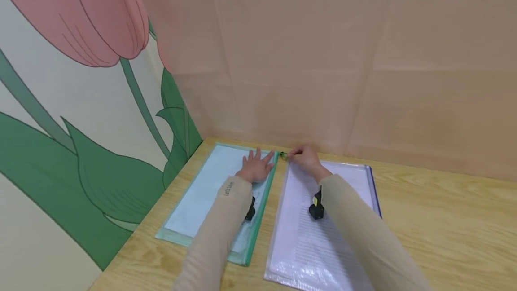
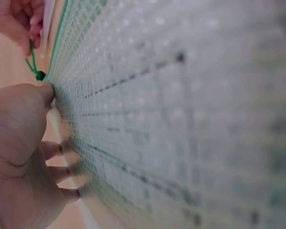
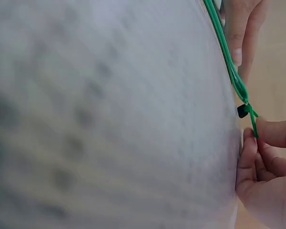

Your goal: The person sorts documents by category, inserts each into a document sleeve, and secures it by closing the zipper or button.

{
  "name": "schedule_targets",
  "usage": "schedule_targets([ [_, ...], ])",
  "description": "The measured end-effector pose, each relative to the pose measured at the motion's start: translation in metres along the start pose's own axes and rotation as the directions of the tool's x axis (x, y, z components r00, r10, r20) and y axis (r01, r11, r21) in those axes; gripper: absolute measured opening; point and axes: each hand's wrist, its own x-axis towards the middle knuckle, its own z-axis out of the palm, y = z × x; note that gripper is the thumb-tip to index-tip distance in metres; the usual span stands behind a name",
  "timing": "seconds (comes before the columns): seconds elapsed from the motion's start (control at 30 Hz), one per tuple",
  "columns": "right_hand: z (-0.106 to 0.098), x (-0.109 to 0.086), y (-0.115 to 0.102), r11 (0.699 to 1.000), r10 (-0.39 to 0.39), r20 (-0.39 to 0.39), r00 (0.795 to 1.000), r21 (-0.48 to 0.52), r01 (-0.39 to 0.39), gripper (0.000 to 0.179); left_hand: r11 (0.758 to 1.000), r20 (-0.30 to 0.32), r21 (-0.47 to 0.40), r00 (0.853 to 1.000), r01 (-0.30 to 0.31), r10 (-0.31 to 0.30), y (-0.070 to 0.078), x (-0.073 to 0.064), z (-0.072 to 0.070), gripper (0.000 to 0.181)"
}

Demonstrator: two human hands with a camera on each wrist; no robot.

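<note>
A clear mesh zip pouch [image 1: 173,235] with a green zipper edge [image 1: 258,219] lies on the left of the table, a white sheet inside it. My left hand [image 1: 255,167] rests on its upper right part with the fingers spread. At the top corner, my right hand [image 1: 305,160] pinches the green cord pull [image 3: 253,125] between thumb and fingers. The cord hangs from a small black slider [image 3: 242,111] at the zipper's end. Under my right forearm lies a second clear pouch [image 1: 282,237] with a dark purple edge and printed paper inside.
Both pouches lie on a wood-grain table [image 1: 444,228]. A peach-coloured covering [image 1: 303,57] rises along the table's back edge. At the left, a wall [image 1: 121,102] painted with a pink tulip and green leaves borders the table.
</note>
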Motion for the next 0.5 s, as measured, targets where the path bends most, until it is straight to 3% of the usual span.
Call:
schedule_targets([
  [0.5, -0.011, -0.009, -0.011, 0.995, -0.015, 0.093, 0.996, -0.094, 0.024, 0.015, 0.995, 0.001, 0.079, 0.998, 0.060, -0.060, 0.004, 0.005, 0.003, 0.050],
])
